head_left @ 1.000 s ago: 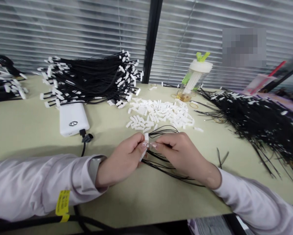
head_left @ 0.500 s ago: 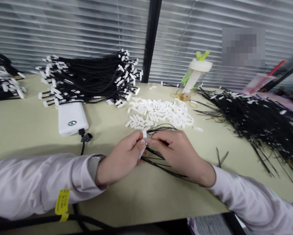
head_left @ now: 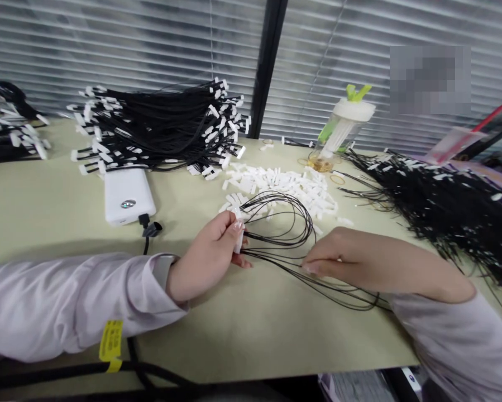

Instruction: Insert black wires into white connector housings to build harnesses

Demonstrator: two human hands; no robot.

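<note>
Between thumb and fingers, my left hand [head_left: 211, 251] grips a white plastic connector [head_left: 238, 241] at the front middle of the table. Several thin black wires [head_left: 282, 243] run out of its right side; some loop back round to it and others trail off to the right. My right hand [head_left: 347, 259] is closed in a pinch on one of these wires, a short way right of the connector. Just beyond the hands lies a loose pile of small white connectors [head_left: 284, 184].
A white power bank [head_left: 127, 195] with a plugged-in cable lies at left. Behind it is a stack of black cables [head_left: 158, 128] with white ends. A clear bottle [head_left: 343, 131] stands at the back. More black wires [head_left: 452, 206] are heaped at right.
My right hand has moved away from the connector, to the right along the wires. The looped wires now show between the hands. The connector has shifted slightly left with my left hand.
</note>
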